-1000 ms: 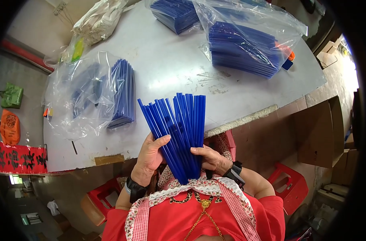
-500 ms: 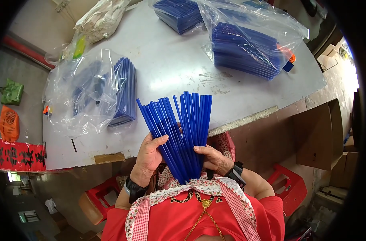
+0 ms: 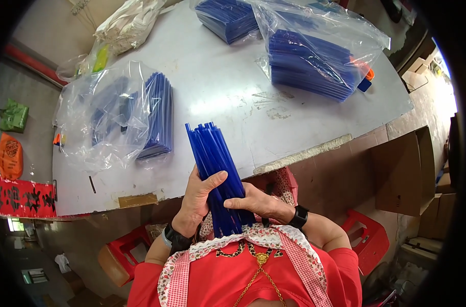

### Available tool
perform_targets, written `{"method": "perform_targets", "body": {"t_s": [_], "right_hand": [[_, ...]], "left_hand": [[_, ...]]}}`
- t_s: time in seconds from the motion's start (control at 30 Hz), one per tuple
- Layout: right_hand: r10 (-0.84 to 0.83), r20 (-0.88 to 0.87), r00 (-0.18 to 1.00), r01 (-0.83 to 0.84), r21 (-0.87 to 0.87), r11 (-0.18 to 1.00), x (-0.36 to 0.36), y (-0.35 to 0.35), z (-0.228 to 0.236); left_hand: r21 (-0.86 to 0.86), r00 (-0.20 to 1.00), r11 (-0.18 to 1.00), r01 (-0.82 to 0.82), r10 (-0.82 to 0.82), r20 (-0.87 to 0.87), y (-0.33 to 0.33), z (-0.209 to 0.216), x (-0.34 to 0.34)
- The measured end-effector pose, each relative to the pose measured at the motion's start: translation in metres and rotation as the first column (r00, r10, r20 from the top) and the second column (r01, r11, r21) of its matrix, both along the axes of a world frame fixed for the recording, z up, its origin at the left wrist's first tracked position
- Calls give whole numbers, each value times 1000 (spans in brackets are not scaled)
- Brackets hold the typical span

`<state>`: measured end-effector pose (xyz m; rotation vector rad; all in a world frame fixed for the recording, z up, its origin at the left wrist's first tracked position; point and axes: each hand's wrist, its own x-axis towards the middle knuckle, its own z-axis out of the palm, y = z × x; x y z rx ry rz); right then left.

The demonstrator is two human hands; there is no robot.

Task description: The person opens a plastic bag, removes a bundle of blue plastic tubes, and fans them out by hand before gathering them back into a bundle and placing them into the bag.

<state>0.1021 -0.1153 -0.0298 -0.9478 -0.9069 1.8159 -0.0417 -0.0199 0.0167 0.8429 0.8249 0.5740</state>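
Note:
A compact bundle of long blue plastic tubes (image 3: 216, 153) stands upright in front of my apron, leaning a little to the left at the top. My left hand (image 3: 196, 197) is wrapped round its left side, with the thumb across the front. From the right, my right hand (image 3: 256, 201) grips the bundle lower down, its thumb also lying over the tubes. The fingers behind the bundle are hidden. The lower tube ends reach the apron (image 3: 253, 234).
On the white table (image 3: 212, 97), a clear plastic bag (image 3: 84, 135) partly covers a blue stack (image 3: 160, 115) at left. More bagged blue stacks (image 3: 307, 64) lie at the far right. An open cardboard box (image 3: 402, 171) stands right of the table; red stools (image 3: 368, 238) flank me.
The tubes, fanned out in two groups before, are now gathered into one narrow bundle. My right hand has moved left, close to my left hand.

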Motion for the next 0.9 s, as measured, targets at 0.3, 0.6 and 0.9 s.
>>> {"method": "perform_targets", "body": {"t_s": [0.3, 0.6, 0.9], "right_hand": [[-214, -425, 880, 55, -356, 933, -1, -2, -1], [-260, -485, 835, 66, -380, 922, -2, -2, -11], [-110, -485, 867, -45, -296, 954, 4, 3, -10]], "left_hand": [[-32, 997, 999, -29, 31, 66, 4, -3, -9], [-2, 996, 999, -39, 39, 85, 4, -1, -11], [-30, 995, 999, -46, 48, 87, -2, 0, -5]]}}
